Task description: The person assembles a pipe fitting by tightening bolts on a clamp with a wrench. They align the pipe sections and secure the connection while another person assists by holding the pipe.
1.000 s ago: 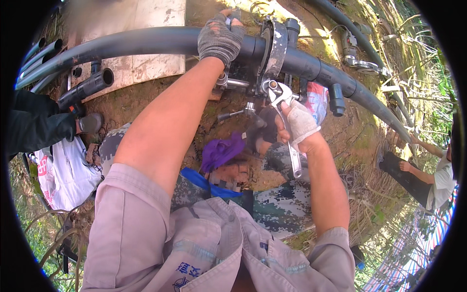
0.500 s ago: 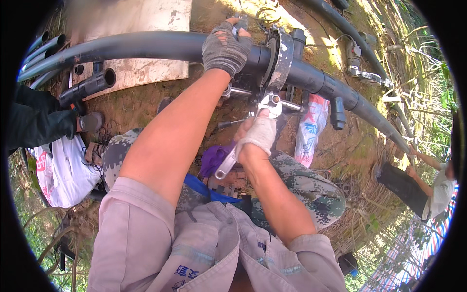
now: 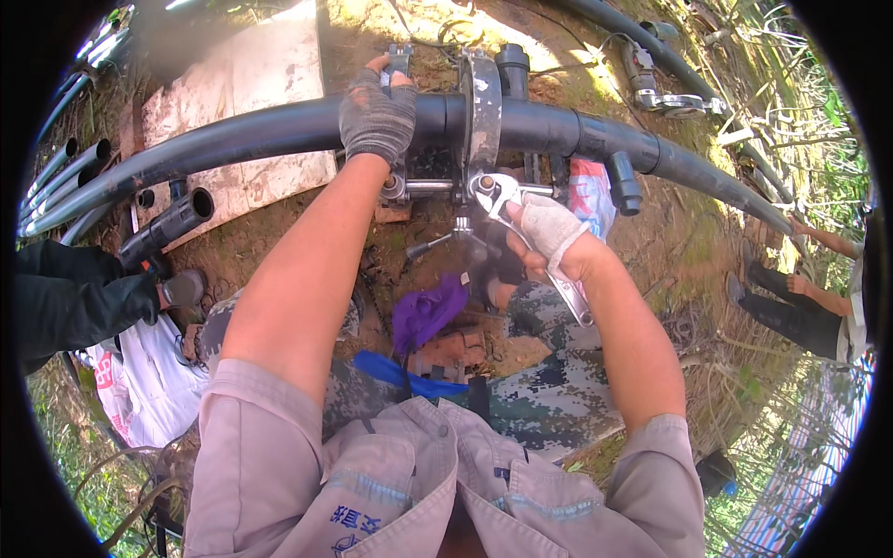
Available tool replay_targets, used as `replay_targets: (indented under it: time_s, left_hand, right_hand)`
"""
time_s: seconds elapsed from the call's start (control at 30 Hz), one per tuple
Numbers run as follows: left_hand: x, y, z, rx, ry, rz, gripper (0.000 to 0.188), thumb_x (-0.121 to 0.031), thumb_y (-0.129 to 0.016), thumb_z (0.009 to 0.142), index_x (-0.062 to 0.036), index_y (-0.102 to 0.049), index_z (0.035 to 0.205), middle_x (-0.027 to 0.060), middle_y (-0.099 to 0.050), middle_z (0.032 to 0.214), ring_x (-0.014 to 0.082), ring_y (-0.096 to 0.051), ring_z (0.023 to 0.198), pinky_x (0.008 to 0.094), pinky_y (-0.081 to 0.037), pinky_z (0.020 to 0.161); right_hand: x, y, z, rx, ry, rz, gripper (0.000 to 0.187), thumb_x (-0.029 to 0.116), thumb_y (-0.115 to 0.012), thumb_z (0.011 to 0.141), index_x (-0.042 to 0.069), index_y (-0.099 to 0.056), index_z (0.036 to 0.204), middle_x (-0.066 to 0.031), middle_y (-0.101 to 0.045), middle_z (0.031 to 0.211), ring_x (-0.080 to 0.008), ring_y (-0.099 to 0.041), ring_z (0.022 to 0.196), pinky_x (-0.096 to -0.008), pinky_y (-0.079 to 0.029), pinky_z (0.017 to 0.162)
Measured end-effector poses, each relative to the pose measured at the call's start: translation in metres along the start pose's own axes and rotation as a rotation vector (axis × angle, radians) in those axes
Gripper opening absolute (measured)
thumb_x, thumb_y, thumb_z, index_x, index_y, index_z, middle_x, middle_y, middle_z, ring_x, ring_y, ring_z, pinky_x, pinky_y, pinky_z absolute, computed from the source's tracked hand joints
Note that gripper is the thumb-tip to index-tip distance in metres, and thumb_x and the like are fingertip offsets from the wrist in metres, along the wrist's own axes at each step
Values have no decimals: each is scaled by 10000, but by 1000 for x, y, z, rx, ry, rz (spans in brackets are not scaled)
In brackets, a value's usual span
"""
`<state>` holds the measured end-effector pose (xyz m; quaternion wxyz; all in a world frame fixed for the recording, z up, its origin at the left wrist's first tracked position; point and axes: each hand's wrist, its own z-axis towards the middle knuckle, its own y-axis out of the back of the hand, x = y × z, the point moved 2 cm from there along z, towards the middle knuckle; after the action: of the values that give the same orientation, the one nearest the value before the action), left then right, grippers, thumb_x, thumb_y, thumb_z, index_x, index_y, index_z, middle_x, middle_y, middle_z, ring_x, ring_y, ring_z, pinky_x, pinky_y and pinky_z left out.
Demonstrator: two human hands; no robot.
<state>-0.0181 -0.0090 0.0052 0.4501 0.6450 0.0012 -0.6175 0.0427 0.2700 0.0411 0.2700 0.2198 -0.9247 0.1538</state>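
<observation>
A long black plastic pipe [image 3: 246, 139] curves across in front of me, passing through a scuffed metal pipe clamp [image 3: 481, 112]. My left hand [image 3: 377, 116], in a dark fingerless glove, is wrapped over the pipe left of the ring, its fingertips by a metal lug [image 3: 399, 61]. With a pale glove, my right hand [image 3: 551, 232] grips an adjustable wrench [image 3: 572, 299]. The wrench's jaws sit around a bolt at the bottom of the clamp ring, and its handle slants toward the lower right. Below the ring is a T-shaped metal handle [image 3: 437, 244].
A purple cloth [image 3: 428, 314] lies between my knees beside bricks [image 3: 448, 352]. A pale board [image 3: 233, 102] is behind the pipe. At left, another person's leg [image 3: 88, 298] stands near a short pipe fitting [image 3: 167, 228]. Another person [image 3: 819, 298] holds the pipe's right end.
The wrench handle has swung from pointing lower left to lower right, with my right hand moving right. My left hand stays on the pipe. The whole view has shifted somewhat.
</observation>
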Motion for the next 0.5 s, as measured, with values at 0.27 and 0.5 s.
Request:
replay_targets:
  time_s: [0.27, 0.5]
  left_hand:
    - [0, -2, -2, 21, 28, 45, 463, -371, -586, 908, -116, -639, 1291, 194, -721, 1086, 350, -690, 1022, 435, -531, 942]
    - [-8, 3, 1, -12, 23, 12, 441, -332, -623, 893, -93, -659, 1262, 202, -716, 1096, 328, -696, 1011, 408, -534, 933]
  right_hand:
    - [-22, -68, 9, -358, 50, 387, 241, 399, -507, 1066, 171, -473, 999, -26, -462, 582, -148, -398, 397, -279, -267, 350]
    - [-73, -124, 52, -317, 333, 824, 356, 520, -427, 1069, 173, -426, 988, -35, -460, 606, -177, -387, 404, -345, -313, 382]
